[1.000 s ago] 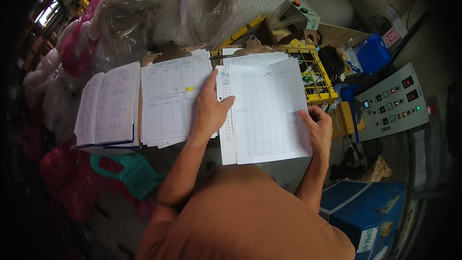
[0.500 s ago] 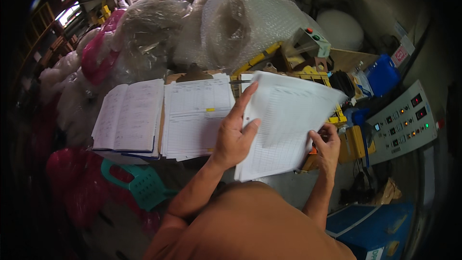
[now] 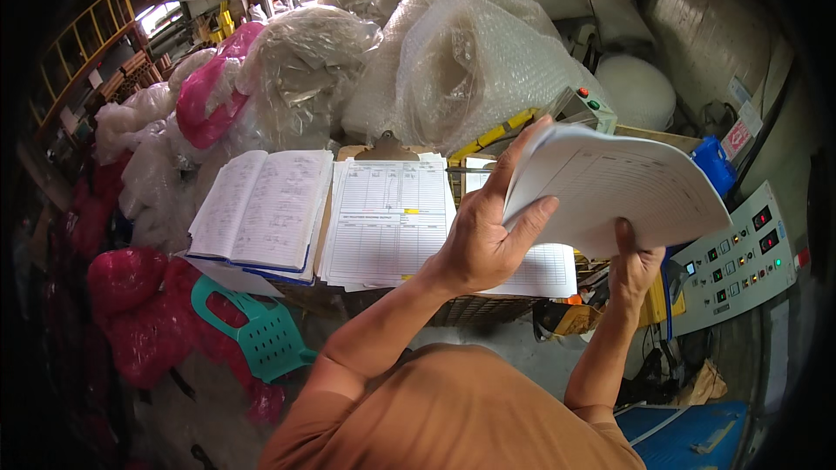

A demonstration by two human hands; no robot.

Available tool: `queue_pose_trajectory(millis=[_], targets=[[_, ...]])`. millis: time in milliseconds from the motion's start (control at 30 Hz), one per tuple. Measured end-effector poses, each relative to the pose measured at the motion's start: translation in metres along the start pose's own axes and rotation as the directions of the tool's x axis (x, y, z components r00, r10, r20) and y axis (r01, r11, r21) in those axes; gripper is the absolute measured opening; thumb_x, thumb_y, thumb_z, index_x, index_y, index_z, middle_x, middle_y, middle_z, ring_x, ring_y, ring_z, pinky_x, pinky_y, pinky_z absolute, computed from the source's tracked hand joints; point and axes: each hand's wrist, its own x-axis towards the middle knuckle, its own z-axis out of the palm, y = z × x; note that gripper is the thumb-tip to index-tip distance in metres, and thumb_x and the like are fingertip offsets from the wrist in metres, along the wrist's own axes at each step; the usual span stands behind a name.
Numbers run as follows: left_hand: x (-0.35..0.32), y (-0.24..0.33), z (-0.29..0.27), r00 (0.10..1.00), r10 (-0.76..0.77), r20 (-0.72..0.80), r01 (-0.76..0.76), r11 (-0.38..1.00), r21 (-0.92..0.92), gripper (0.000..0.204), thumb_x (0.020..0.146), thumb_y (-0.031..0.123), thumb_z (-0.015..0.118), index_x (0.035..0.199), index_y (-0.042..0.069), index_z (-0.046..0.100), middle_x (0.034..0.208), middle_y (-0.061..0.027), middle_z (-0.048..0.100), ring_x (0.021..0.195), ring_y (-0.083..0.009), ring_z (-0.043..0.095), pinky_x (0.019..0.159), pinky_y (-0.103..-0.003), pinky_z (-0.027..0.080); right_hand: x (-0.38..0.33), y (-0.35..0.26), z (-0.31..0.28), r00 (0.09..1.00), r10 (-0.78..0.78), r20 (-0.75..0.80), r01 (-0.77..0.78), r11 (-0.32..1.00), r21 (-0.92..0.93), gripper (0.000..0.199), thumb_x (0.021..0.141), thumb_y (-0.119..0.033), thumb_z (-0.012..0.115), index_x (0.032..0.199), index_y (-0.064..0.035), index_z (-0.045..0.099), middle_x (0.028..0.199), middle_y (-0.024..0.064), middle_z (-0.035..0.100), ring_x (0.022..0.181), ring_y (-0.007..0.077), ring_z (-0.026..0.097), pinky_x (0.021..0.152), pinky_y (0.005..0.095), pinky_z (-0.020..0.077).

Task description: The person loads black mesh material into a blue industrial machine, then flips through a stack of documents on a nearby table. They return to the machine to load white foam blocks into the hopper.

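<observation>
A bundle of printed sheets is raised off the work surface and curves between my two hands. My left hand is closed on its left edge, the thumb on the near face. At the lower right edge my right hand pinches the sheets, thumb in front and fingers partly hidden. Beneath them, another ruled sheet lies partly covered. Left of my hands, forms with small yellow marks lie on a brown clipboard with a metal clip. An open notebook with handwriting lies farther left.
Bubble wrap and clear plastic bags pile up behind the papers. A control panel with lit buttons stands at the right, near a blue container. A teal plastic chair and pink plastic bags are at lower left.
Both hands have lifted the bundle and shifted it right; it now bends more and its lower edge has risen. A ruled sheet underneath has come into view. The whole view has also shifted.
</observation>
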Motion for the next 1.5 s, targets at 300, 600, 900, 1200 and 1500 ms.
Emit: queue_pose_trajectory(millis=[300,600,900,1200,1500], targets=[[-0.038,-0.061,0.008,0.883,-0.469,-0.012,0.456,0.864,-0.215,0.036,0.099,0.012,0.073,0.133,-0.001,0.068,0.122,-0.0181,0.076,0.109,-0.0209,0.070,0.096,-0.036,0.055,-0.009,0.026,0.022,0.938,0.299,0.175,-0.311,0.949,0.043,0.028,0.094,-0.010,0.080,0.117,0.0011,0.071,0.113,0.0065,0.074,0.104,0.0169,0.066,0.096,0.0336,0.0494],[-0.045,-0.064,0.001,0.887,-0.436,-0.151,0.446,0.894,0.039,0.083,0.093,0.006,0.075,0.162,-0.002,0.030,0.127,-0.0188,0.073,0.116,-0.0217,0.068,0.098,-0.036,0.054,0.005,0.011,-0.011,0.817,0.522,0.243,-0.433,0.835,-0.340,0.033,0.100,-0.005,0.067,0.132,0.0030,0.065,0.116,0.0058,0.073,0.103,0.0143,0.065,0.093,0.0314,0.0500],[-0.072,-0.088,-0.013,0.819,-0.566,-0.093,0.540,0.708,0.454,0.076,0.083,0.007,0.083,0.152,-0.002,0.052,0.121,-0.0173,0.067,0.085,-0.0261,0.061,0.082,-0.036,0.053,-0.011,0.030,-0.006,0.777,0.586,0.231,-0.328,0.690,-0.645,0.067,0.084,-0.002,0.078,0.147,0.0005,0.055,0.103,0.0115,0.074,0.089,0.0170,0.069,0.081,0.0321,0.0549],[-0.076,-0.107,-0.010,0.855,-0.513,-0.076,0.480,0.729,0.488,0.062,0.085,0.005,0.081,0.143,-0.005,0.060,0.130,-0.0162,0.066,0.088,-0.0264,0.062,0.086,-0.037,0.054,-0.009,0.040,-0.009,0.783,0.594,0.186,-0.315,0.636,-0.704,0.071,0.086,0.001,0.080,0.151,-0.0023,0.053,0.098,0.0096,0.074,0.088,0.0145,0.067,0.081,0.0297,0.0533],[-0.079,-0.094,-0.013,0.836,-0.546,0.046,0.342,0.585,0.736,0.056,0.092,0.017,0.077,0.142,-0.003,0.061,0.148,-0.0230,0.057,0.144,-0.0434,0.044,0.119,-0.049,0.039,-0.010,0.038,-0.008,0.816,0.572,0.081,-0.250,0.476,-0.843,0.056,0.087,-0.011,0.084,0.139,-0.0008,0.065,0.099,0.0097,0.074,0.087,0.0168,0.069,0.081,0.0319,0.0553]])
